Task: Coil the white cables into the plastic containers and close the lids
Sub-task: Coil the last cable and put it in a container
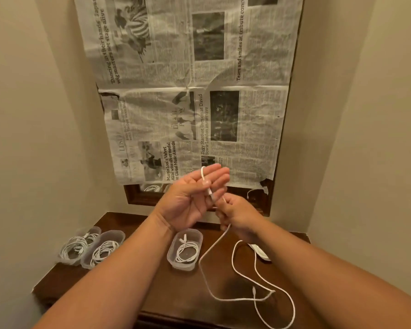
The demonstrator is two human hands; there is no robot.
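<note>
My left hand (195,198) is raised palm up, thumb pinning the plug end of a white cable (255,269) against its fingers, with a small loop over the fingertips. My right hand (237,213) sits just below and to the right, fingers pinched on the same cable. From there the cable hangs down and lies in loose loops on the dark wooden table (157,288). An open plastic container (185,249) with a coiled white cable stands below my left wrist. Two more containers, one (103,249) beside the other (77,245), hold coiled cables at the table's left.
A flat white object (259,251), partly hidden by my right forearm, lies on the table to the right. Newspaper (192,91) covers a dark-framed mirror on the wall behind. Beige walls close in on both sides. The table's front edge is near the bottom of the view.
</note>
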